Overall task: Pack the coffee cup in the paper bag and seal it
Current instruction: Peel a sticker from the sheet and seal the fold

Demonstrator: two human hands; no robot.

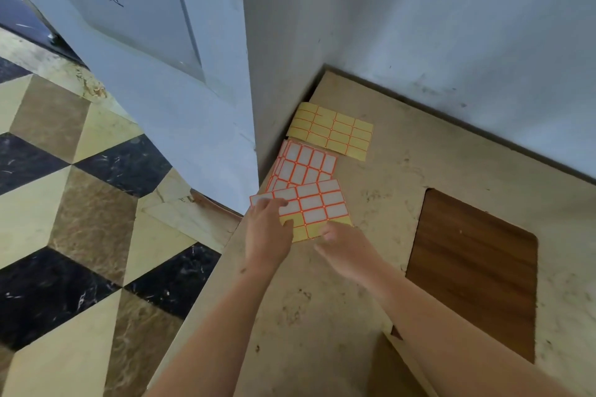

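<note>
Neither a coffee cup nor a paper bag shows in the head view. A sheet of white stickers with orange borders (314,205) lies on the beige table top (380,177). My left hand (266,229) grips that sheet's left corner, thumb on top. My right hand (345,250) touches the sheet's near edge with its fingertips; I cannot tell whether it pinches a sticker. A second white sticker sheet (304,166) lies just behind. A yellow peeled backing sheet (330,130) rests in the corner by the wall.
The table stands in a corner between grey walls (451,26). A dark wood patch (474,271) shows in the table top at the right. A white door (135,26) and a tiled floor (64,187) lie to the left, beyond the table's edge.
</note>
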